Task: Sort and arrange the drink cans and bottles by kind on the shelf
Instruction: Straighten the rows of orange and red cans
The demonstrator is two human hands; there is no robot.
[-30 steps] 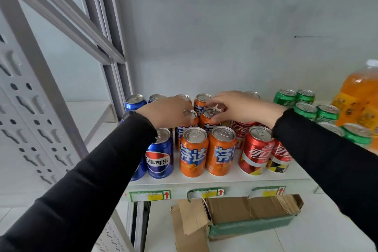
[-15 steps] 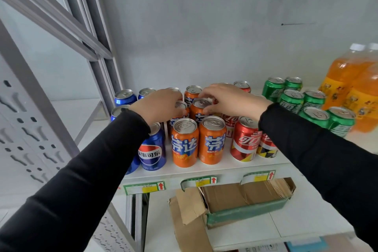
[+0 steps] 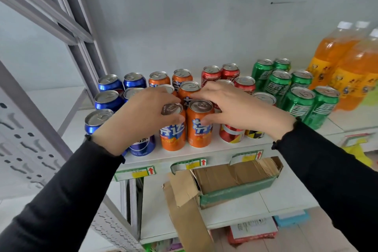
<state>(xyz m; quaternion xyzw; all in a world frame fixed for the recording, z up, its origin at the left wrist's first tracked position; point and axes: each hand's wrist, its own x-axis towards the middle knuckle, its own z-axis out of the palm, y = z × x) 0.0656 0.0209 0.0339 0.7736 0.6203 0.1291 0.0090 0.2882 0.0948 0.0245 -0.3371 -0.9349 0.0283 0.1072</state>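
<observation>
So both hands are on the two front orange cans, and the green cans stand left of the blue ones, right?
Not quite. The head view shows the green cans standing far right of the blue cans. Left hand and right hand do hold the two front orange cans.

white shelf (image 3: 206, 149) under grouped cans (image 3: 298, 102), orange bottles (image 3: 347, 67)
</observation>
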